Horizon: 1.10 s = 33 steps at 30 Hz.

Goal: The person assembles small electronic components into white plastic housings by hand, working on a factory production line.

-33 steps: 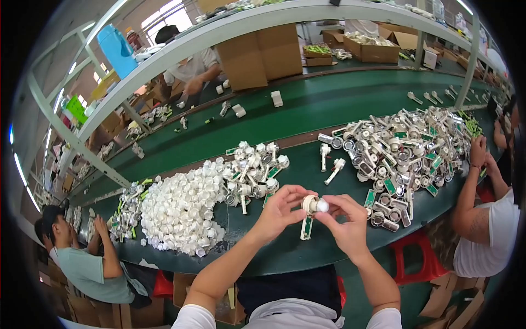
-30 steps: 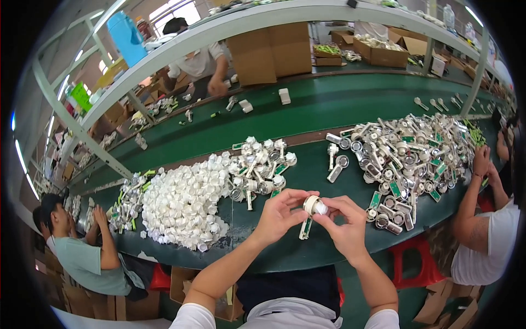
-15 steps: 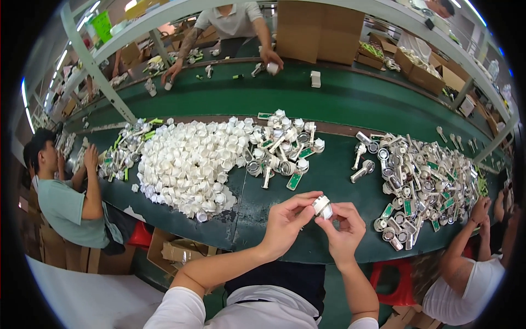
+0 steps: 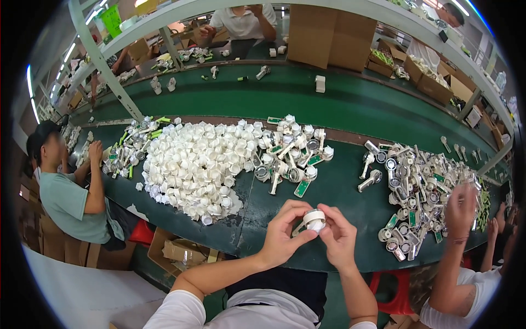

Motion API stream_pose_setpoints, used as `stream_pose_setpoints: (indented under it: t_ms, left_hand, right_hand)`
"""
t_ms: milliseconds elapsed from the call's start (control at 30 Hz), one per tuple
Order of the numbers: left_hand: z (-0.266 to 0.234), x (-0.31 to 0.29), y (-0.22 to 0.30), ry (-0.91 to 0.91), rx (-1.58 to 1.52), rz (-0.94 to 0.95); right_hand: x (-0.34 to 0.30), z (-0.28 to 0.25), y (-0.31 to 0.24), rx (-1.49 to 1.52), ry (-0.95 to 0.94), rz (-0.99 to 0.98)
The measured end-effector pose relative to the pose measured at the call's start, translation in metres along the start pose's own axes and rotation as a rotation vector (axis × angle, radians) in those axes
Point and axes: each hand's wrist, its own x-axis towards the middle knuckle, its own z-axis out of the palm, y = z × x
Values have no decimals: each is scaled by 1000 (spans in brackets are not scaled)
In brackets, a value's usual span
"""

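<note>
Between my two hands, above the near edge of the table, is a small round white device (image 4: 314,217) with a ringed rim and a paler rounded piece on its lower side. My left hand (image 4: 286,234) pinches it from the left, fingers closed. From the right, the fingertips and thumb of my right hand (image 4: 338,239) press against it. A large heap of white plastic caps (image 4: 197,159) lies beyond my left hand. Straight ahead sits a smaller pile of handled white devices (image 4: 294,151) with round metallic ends and green circuit boards.
On the right lies a bigger pile of handled devices (image 4: 419,189), with a co-worker's hand (image 4: 461,207) over its edge. A green conveyor belt (image 4: 219,93) runs behind, carrying a few parts. Another person (image 4: 71,192) sits at the left. A red stool (image 4: 395,293) stands near my right.
My hands have lowered slightly and turned the device. The co-worker's hand at right has moved over the pile. Across the belt, the person's hands have risen off it.
</note>
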Motion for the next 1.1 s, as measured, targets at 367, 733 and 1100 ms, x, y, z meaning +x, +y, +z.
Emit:
stream_pose_setpoints:
  t_ms: [367, 733, 1100]
  left_hand:
    - [-34, 46, -27, 174, 327, -15]
    - [-54, 164, -31, 165, 1096, 269]
    - [-20, 58, -19, -137, 883, 392]
  right_hand:
    - [9, 20, 37, -209, 294, 163]
    - [33, -26, 11, -1243, 73, 116]
    - [81, -77, -28, -1457, 8, -76]
